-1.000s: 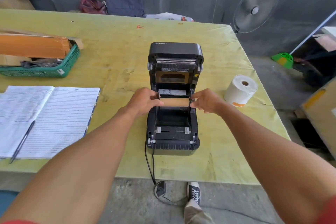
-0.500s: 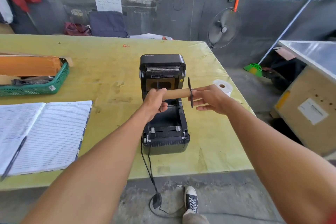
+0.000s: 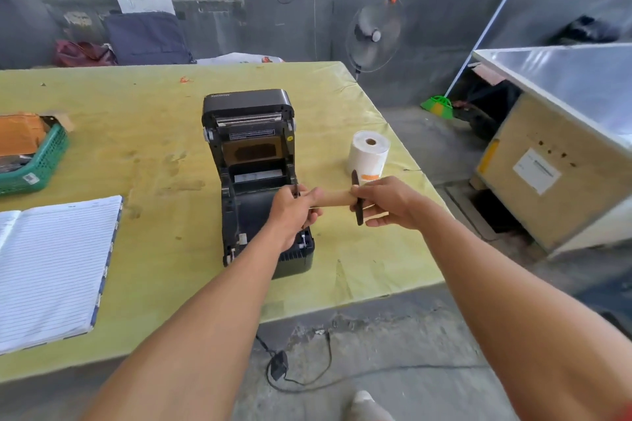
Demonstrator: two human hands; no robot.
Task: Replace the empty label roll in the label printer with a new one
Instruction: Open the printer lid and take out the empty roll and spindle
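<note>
A green plastic mesh basket (image 3: 41, 164) holding an orange-brown parcel (image 3: 20, 133) is sitting at the left edge of the yellow-green covered table (image 3: 154, 133). An open lined notebook (image 3: 51, 267) is lying nearer the front. A round standing fan (image 3: 374, 34) is standing beyond the table's far corner, and a dark navy bag (image 3: 147, 37) is leaning against the grey wall.

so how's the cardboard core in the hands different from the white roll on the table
The cardboard core is bare brown with no labels left; the white roll is thick with wound white stock. The core lies level in the air, gripped by the left hand and right hand; the roll stands on end on the table, untouched. The core carries a black end disc; the roll has none. Both have a brown tube centre.
</note>
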